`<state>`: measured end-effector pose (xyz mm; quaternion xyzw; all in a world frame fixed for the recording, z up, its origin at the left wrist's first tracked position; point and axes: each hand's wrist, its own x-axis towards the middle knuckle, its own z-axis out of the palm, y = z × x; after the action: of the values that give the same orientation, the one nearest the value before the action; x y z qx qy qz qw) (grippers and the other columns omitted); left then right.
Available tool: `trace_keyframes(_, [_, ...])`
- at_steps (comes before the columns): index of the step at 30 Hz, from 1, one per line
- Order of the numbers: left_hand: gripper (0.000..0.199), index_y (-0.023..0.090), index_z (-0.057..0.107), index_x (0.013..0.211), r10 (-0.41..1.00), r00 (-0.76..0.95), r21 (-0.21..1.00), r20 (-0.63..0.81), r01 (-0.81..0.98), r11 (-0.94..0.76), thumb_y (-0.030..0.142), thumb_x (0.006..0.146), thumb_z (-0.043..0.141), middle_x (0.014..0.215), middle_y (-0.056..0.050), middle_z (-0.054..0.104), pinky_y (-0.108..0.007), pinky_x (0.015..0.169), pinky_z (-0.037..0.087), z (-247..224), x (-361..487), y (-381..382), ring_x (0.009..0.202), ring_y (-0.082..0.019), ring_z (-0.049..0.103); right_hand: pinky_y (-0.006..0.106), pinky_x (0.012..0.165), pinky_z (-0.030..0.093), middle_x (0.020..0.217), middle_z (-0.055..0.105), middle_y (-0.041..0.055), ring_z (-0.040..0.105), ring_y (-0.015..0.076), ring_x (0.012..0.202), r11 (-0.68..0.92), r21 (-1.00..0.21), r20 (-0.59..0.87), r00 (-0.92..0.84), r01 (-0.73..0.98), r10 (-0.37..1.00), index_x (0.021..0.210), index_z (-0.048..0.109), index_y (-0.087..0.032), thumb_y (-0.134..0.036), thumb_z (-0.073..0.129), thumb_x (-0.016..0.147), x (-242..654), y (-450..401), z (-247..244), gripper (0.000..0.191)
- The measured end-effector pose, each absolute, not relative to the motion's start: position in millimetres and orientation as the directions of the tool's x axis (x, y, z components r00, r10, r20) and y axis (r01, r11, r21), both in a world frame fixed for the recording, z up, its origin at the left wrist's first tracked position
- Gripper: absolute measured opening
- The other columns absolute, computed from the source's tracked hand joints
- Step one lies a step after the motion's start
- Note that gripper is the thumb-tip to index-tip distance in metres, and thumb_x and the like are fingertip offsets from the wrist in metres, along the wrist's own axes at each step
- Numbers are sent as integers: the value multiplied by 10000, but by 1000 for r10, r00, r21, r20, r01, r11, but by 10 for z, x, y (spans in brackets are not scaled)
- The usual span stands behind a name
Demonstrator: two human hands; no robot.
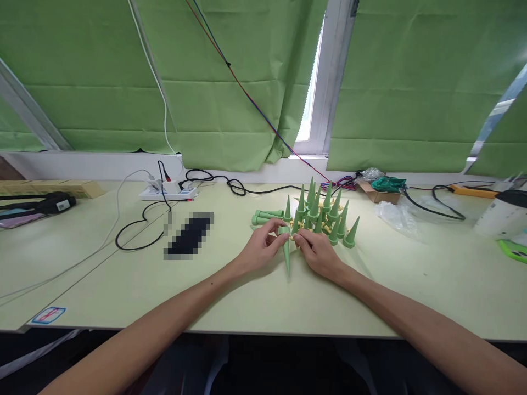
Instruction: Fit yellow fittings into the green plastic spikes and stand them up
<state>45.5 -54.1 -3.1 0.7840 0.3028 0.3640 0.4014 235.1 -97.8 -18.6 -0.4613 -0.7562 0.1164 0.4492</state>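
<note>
My left hand (263, 242) is closed around the wide top of a green plastic spike (287, 259), whose tapered tip points down toward me. My right hand (318, 251) is beside it, fingers pinched on a small yellow piece (292, 237) at the spike's upper end; the fingers hide most of that piece. Just beyond my hands stands a cluster of similar green spikes (314, 210), points up, with small yellow pieces (328, 226) among them. Several green spikes (267, 215) lie on their sides to the left of the cluster.
A blurred dark rectangle (190, 237) lies left of my hands. Behind it are a white power strip (187, 193) and black cables (236, 186). Clear plastic wrap (396, 216), a small cardboard box (376, 193) and a white cup (499, 216) are on the right.
</note>
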Motion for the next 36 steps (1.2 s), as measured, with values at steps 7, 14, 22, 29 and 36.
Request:
trace_keyframes(7, [318,211,530,1158,739,564,802,369,210,-560,457,956,527,768,40,422,-214,465,256,-16,446,-555,477,-41,341,265,558,300,554,441,-31,403,122,511,530,-621,541,-175,578,823,641,393,-211,-360,336,1030,2344,-1005,-162,420])
trace_keyframes(14, [295,220,542,1134,755,534,809,380,205,-552,455,957,522,829,23,450,-211,452,303,-11,468,-567,481,-41,385,268,579,314,579,460,-31,419,126,536,519,-637,535,-157,570,830,669,433,-210,-358,346,1035,2328,-981,-179,405])
trace_keyframes(22, [331,212,548,1122,795,494,853,352,180,-490,494,951,520,748,36,441,-207,425,302,17,480,-574,476,-55,375,265,564,325,588,461,-52,403,127,524,527,-673,511,-190,518,838,823,505,-212,-334,406,1017,2306,-1026,-106,250])
trace_keyframes(29, [345,195,564,1110,785,499,829,367,206,-520,498,955,510,643,52,422,-217,443,289,15,476,-583,483,-78,371,272,562,336,578,470,-50,417,134,507,531,-673,503,-208,515,839,835,489,-219,-309,382,1017,2305,-1024,-110,230])
trace_keyframes(36, [323,189,568,1131,740,526,742,419,272,-613,459,965,505,647,47,467,-218,482,288,24,463,-593,511,-85,384,267,549,313,610,445,-39,395,132,539,545,-667,514,-217,508,830,740,382,-230,-326,356,1022,2332,-1008,-134,299])
